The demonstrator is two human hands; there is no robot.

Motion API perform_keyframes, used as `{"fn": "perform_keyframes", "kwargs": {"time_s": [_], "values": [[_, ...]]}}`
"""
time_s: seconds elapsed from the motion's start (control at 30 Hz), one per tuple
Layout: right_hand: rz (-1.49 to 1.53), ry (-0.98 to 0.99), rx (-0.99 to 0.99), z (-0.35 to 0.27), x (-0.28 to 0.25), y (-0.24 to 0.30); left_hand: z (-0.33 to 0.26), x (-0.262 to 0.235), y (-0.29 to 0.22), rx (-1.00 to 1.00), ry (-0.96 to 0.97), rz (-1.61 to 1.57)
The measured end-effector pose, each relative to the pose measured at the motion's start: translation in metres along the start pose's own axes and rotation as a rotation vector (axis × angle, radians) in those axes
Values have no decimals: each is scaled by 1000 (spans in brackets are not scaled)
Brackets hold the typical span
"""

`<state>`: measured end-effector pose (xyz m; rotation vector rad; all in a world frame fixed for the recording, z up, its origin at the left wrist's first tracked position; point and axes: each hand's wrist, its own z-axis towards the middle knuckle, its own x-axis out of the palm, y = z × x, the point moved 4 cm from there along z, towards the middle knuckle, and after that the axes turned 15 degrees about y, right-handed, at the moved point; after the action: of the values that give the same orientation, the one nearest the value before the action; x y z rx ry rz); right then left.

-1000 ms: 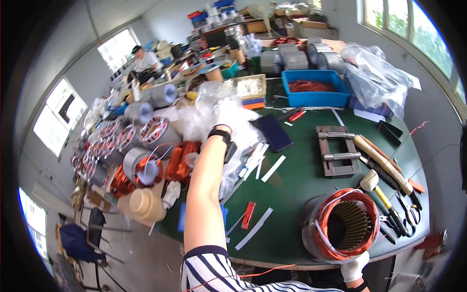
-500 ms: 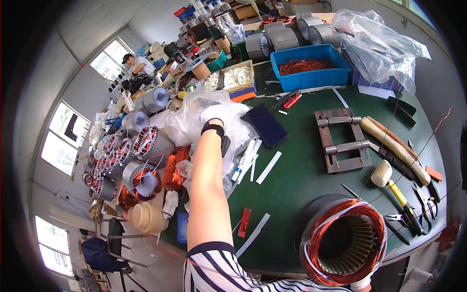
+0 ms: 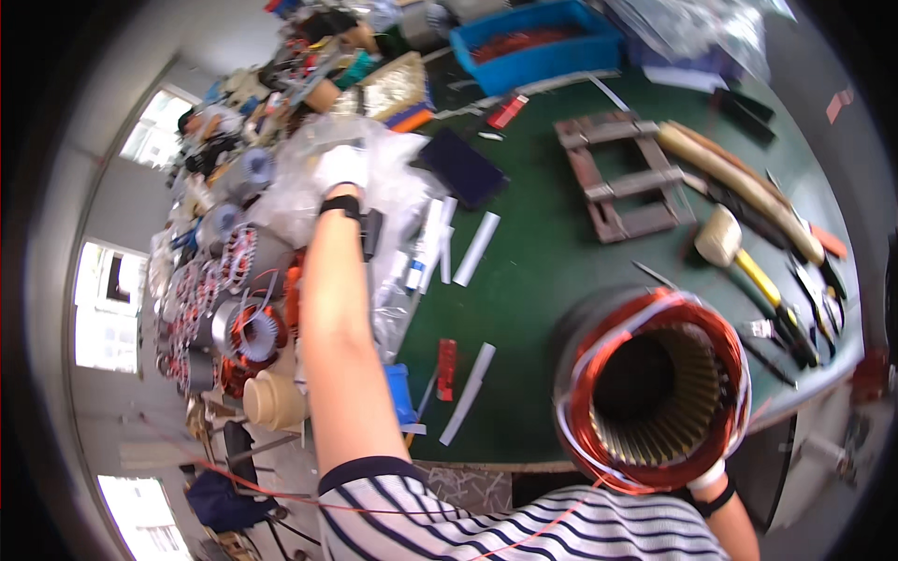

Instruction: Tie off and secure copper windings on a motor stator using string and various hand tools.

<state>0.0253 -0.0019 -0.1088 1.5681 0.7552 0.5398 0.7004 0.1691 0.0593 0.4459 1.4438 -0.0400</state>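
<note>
My left hand (image 3: pixel 342 166), in a white glove with a dark band at the wrist, reaches to the crumpled clear plastic bag (image 3: pixel 290 182) at the far left of the table. Its fingers blur into the plastic. At the near right edge stands a motor stator (image 3: pixel 572 374) with red copper windings (image 3: pixel 599 425) bound by white cord round its open bore. My right hand (image 3: pixel 708 475), also gloved, is at the stator's lower right rim, its fingers hidden behind it. Long red wires trail from the windings across my striped shirt.
A steel frame with two bars (image 3: pixel 608 187) lies on the green table (image 3: pixel 524 309). Right of it are a mallet (image 3: pixel 718 236), wooden sticks and pliers. A phone (image 3: pixel 462 168), white strips (image 3: pixel 477 249) and a blue bin (image 3: pixel 533 47) of copper wire lie farther left. Wound stators crowd the left.
The whole view has shifted, so the table things sit higher in it. My left hand stays at the plastic bag. More of my right hand and wrist shows beside the stator.
</note>
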Motion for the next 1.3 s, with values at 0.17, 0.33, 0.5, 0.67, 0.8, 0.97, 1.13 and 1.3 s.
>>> {"fn": "perform_keyframes", "kwargs": {"time_s": [0.17,0.33,0.5,0.67,0.8,0.97,1.13,1.3], "values": [[-852,19,-445,34,45,86,-23,-29,16,8,72,85],[-940,7,-490,25,38,68,-52,-54,29,-12,-18,249],[-1064,89,-531,11,31,74,-110,-72,83,-13,14,123],[-1105,44,-649,14,36,74,-153,-49,186,-255,-147,-251],[-1110,78,-592,20,23,55,-132,-19,216,-226,-149,-506],[-1105,34,-552,20,21,55,-99,-12,168,-244,-27,-424],[-1048,38,-560,16,36,76,-67,19,155,-285,82,-564],[-955,46,-534,16,38,75,-32,37,110,93,59,-322]]}}
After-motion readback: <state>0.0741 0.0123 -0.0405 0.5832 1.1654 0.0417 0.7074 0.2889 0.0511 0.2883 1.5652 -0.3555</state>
